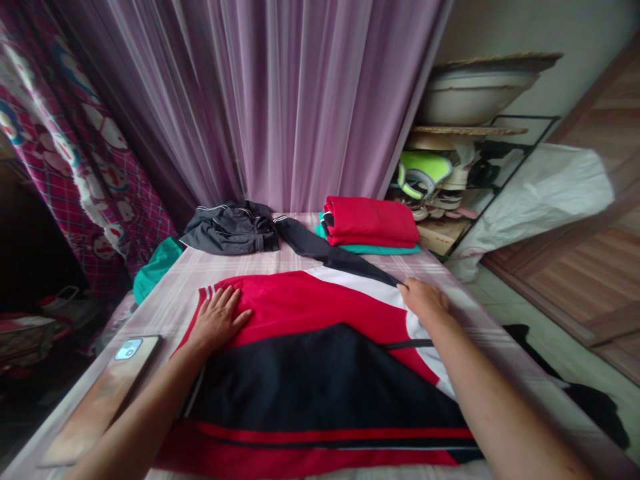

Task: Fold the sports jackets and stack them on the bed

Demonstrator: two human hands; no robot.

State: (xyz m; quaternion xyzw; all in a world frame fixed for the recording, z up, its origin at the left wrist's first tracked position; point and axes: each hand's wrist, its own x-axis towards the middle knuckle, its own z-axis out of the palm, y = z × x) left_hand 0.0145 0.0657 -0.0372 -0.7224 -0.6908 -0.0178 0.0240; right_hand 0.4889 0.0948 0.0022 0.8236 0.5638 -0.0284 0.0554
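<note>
A red, white and black jacket (285, 303) lies spread sideways across the table in front of me. My left hand (220, 317) rests flat on its red cloth by the striped hem, fingers spread. At the jacket's right side, my right hand (424, 301) pinches the black and white cloth near the shoulder between thumb and fingers. One black sleeve (305, 245) stretches away toward the back of the table. The other black sleeve (285, 387) lies across the body of the jacket, nearer to me.
A folded red garment (373, 220) sits on a teal one at the back right. A dark grey garment (233, 228) lies crumpled at the back left. The phone (100, 407) is near the left edge. Purple curtains (300, 100) hang behind; a shoe rack (493, 190) stands right.
</note>
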